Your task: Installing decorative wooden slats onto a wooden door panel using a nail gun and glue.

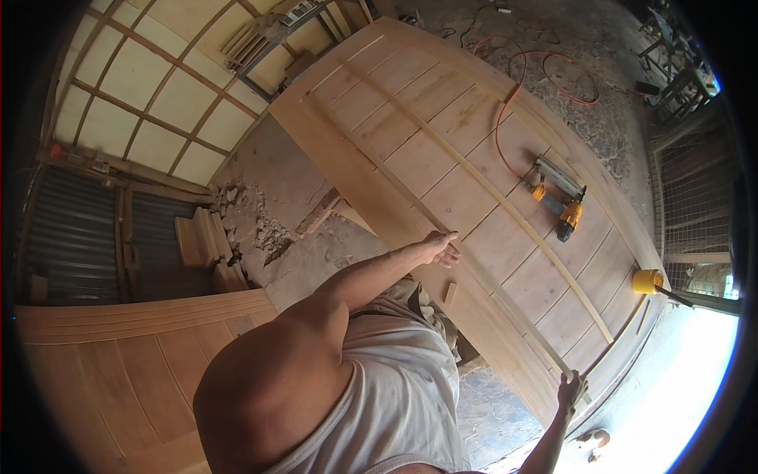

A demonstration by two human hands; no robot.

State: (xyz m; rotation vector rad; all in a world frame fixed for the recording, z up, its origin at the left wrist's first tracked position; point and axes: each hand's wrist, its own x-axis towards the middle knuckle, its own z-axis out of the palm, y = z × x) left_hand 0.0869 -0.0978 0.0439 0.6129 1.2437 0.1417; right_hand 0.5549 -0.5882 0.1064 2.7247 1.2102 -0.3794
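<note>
A large panelled wooden door (426, 170) lies flat before me. Along its near side runs a long thin wooden strip (517, 314). My left hand (440, 249) is at the strip's middle stretch, thumb and fingers closed about its edge. At the strip's right-hand end, my right hand (572, 389) grips it with bent fingers. A second thin strip (505, 203) lies along the middle of the door. Beyond it rests an orange and black nail gun (559, 197), apart from both hands. A small wooden block (450, 293) sits on the near edge.
An orange air hose (499, 126) runs from the nail gun over the far edge to the floor. A yellow cup (647, 281) with a brush (675, 297) stands at the right end. Another wooden panel (118, 379) is at lower left; wood pieces (201, 237) are stacked behind it.
</note>
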